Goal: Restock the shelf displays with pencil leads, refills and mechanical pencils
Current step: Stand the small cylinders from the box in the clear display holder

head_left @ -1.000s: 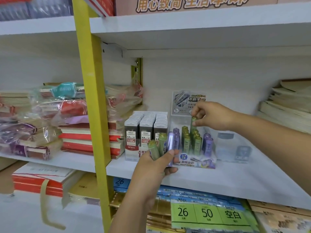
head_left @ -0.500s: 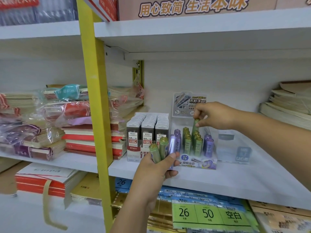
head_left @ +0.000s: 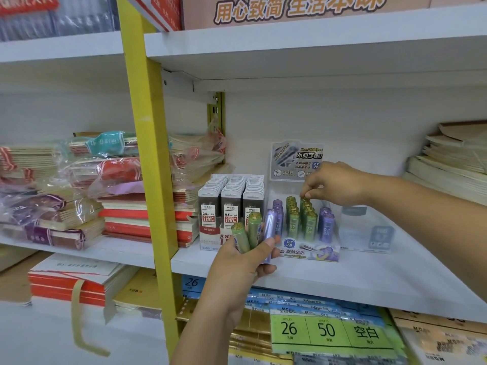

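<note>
A clear display box (head_left: 311, 252) stands on the white shelf (head_left: 369, 280), holding upright green and purple pencil lead tubes in rows. My right hand (head_left: 334, 184) reaches over its back and pinches the top of a green lead tube (head_left: 305, 204) seated in the rear of a green row. My left hand (head_left: 245, 262) is in front of the box and grips three loose tubes: two green lead tubes (head_left: 247, 233) and one purple lead tube (head_left: 270, 230), tops up.
A box of grey 0.5 lead cases (head_left: 230, 204) stands left of the display. A clear plastic box (head_left: 366, 229) sits to its right. A yellow shelf post (head_left: 147, 154) rises at the left, with wrapped notebook stacks (head_left: 79, 185) beyond. Paper stacks (head_left: 448, 164) fill the far right.
My right hand has lowered the green tube down into the back of the display row. My left hand has kept its hold on the three tubes, almost still.
</note>
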Motion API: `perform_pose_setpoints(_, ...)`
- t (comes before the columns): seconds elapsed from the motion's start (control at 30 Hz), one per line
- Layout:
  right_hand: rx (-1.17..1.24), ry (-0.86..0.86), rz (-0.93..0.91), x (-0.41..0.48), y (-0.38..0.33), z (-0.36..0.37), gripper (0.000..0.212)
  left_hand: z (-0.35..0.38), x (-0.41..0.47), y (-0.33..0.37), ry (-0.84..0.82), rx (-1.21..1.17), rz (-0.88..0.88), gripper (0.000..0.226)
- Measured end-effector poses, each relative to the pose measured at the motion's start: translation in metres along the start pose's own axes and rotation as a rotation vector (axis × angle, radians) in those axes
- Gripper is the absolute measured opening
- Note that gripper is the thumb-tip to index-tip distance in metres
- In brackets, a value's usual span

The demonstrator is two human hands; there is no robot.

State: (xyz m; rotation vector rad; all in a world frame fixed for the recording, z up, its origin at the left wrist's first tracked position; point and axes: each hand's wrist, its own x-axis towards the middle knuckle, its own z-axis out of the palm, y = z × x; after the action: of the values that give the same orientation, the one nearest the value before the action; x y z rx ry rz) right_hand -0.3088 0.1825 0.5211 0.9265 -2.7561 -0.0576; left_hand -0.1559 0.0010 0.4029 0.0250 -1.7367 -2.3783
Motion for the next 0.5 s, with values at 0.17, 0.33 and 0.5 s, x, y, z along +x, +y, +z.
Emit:
perform_pose_setpoints(0.17,0.503,0.211,-0.09,-0.033,-0.038,-0.01,0.017,0.001,-0.002,0.003,-0.053,-0.058,0.017,0.032)
perform_pose_setpoints(0.33,0.845,0.031,-0.145,-0.058,-0.072,0.0,0.021,0.005,-0.003,0.006,-0.088,-0.056,0.041,0.044)
perform_pose_setpoints(0.5,1.113,0.139,-0.056,-0.062,-0.069,0.003,0.023,0.004,-0.005,0.008,-0.108,-0.087,0.046,0.036)
